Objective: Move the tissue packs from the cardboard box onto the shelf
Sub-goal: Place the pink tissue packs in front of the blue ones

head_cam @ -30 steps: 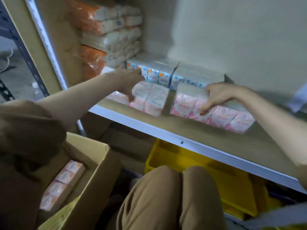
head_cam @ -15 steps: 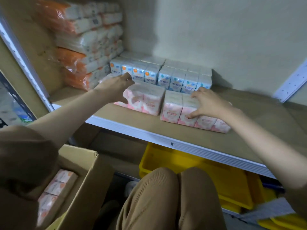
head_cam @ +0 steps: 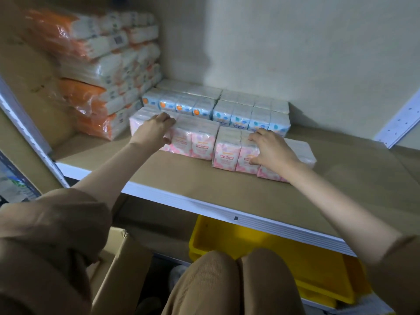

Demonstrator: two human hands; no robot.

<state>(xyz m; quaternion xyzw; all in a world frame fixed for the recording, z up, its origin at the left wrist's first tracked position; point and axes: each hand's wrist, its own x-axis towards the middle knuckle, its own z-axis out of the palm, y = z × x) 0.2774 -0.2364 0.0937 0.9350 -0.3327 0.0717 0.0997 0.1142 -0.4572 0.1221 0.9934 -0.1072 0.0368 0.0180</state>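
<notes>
Head view: placing on the brown board shelf [head_cam: 204, 185], left hand [head_cam: 155, 131] clamps one pink film-wrapped tissue pack [head_cam: 200, 144], right hand [head_cam: 271, 150] a second pink pack [head_cam: 227, 155] at its 3 o'clock; next, probably release and reach the brown cardboard box [head_cam: 122, 264] at 7 o'clock.

The pink tissue packs [head_cam: 202, 144] are wrapped in thin, shiny plastic film. The shelf [head_cam: 227, 185] board looks matt brown, like pressed wood, and its front edge [head_cam: 181, 202] is white ribbed metal. The cardboard box [head_cam: 127, 264] is dull; the yellow bin [head_cam: 295, 258] is smooth plastic.
</notes>
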